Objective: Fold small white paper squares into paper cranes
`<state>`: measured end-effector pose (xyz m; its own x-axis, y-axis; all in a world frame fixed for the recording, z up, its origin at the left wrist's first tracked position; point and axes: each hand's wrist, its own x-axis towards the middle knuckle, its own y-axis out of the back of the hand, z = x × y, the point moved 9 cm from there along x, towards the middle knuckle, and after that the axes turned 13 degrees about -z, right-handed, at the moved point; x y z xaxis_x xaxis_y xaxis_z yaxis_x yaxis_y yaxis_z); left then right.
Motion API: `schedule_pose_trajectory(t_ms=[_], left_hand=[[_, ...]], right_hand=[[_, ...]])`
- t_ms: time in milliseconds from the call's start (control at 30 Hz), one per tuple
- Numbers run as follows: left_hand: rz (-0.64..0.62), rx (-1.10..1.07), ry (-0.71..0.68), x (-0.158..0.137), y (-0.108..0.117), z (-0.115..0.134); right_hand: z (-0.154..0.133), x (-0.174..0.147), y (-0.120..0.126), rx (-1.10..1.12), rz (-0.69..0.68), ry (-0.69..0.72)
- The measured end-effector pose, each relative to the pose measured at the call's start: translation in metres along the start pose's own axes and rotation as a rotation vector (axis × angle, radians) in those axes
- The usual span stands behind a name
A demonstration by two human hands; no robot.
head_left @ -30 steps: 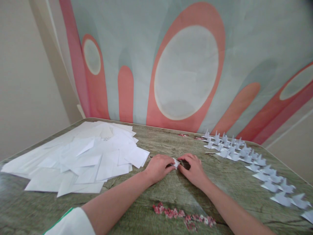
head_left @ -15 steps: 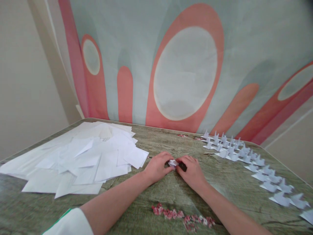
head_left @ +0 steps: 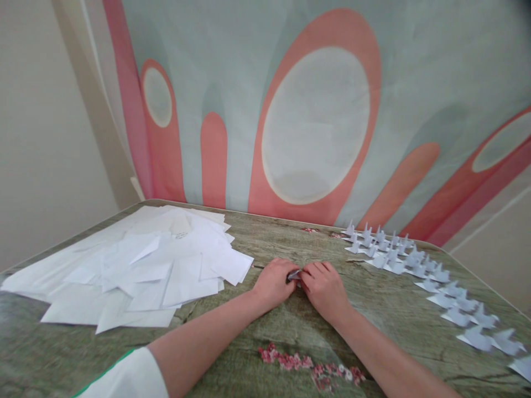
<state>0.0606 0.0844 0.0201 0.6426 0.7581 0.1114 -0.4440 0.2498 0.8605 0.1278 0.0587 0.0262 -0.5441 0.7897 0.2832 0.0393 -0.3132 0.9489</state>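
Both hands meet over the middle of the table, pinching a small folded piece of white paper [head_left: 294, 274] between them. My left hand [head_left: 275, 282] grips its left side, thumb and fingers closed. My right hand [head_left: 322, 284] has its fingers curled together at the right end. Most of the paper is hidden by the fingers, so its folded shape cannot be made out. Over on the right stand several folded white paper cranes [head_left: 415, 257], set in slanting rows along the table edge.
A broad, loose pile of white paper sheets [head_left: 186, 276] covers the table's left side. The wood-patterned table [head_left: 232, 354] carries printed pink blossoms [head_left: 290, 360] near its front. Behind it hangs a grey-green backdrop [head_left: 232, 55] with coral shapes.
The hands have drawn closer together and the fingers now cover more of the folded paper, which looks tilted. The paper pile and the cranes stay put.
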Motion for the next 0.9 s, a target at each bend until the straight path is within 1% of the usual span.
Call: schedule_pose_trajectory(t_ms=[200, 300, 333, 400, 467, 500, 533, 567, 633, 767, 900], left_hand=[[0.002, 0.012, 0.007, -0.002, 0.001, -0.002], [0.001, 0.019, 0.015, -0.003, 0.0, -0.002], [0.001, 0.021, 0.019, -0.004, 0.0, -0.002], [0.003, 0.025, 0.029, -0.005, 0.0, -0.003], [0.005, 0.026, 0.039, -0.005, 0.0, -0.005], [0.005, 0.025, 0.044, -0.005, 0.0, -0.006], [0.006, 0.024, 0.049, -0.005, -0.001, -0.007], [0.007, 0.021, 0.053, -0.005, -0.001, -0.008], [0.01, 0.014, 0.062, -0.005, -0.001, -0.01], [0.014, -0.003, 0.068, -0.006, -0.002, -0.013], [0.016, -0.02, 0.076, -0.006, -0.002, -0.016]], right_hand=[[-0.002, -0.002, 0.006, -0.01, 0.035, 0.01], [0.001, -0.002, 0.006, 0.049, 0.044, -0.018], [0.004, -0.003, 0.004, 0.104, 0.045, -0.033], [0.013, -0.004, -0.001, 0.287, 0.039, -0.062], [0.027, -0.006, -0.01, 0.551, 0.023, -0.097], [0.036, -0.007, -0.017, 0.697, 0.012, -0.138], [0.047, -0.01, -0.024, 0.833, 0.013, -0.208], [0.054, -0.011, -0.027, 0.868, 0.01, -0.242], [0.061, -0.01, -0.033, 0.907, -0.024, -0.245], [0.059, -0.006, -0.038, 0.941, -0.111, -0.178], [0.054, -0.004, -0.038, 0.965, -0.148, -0.14]])
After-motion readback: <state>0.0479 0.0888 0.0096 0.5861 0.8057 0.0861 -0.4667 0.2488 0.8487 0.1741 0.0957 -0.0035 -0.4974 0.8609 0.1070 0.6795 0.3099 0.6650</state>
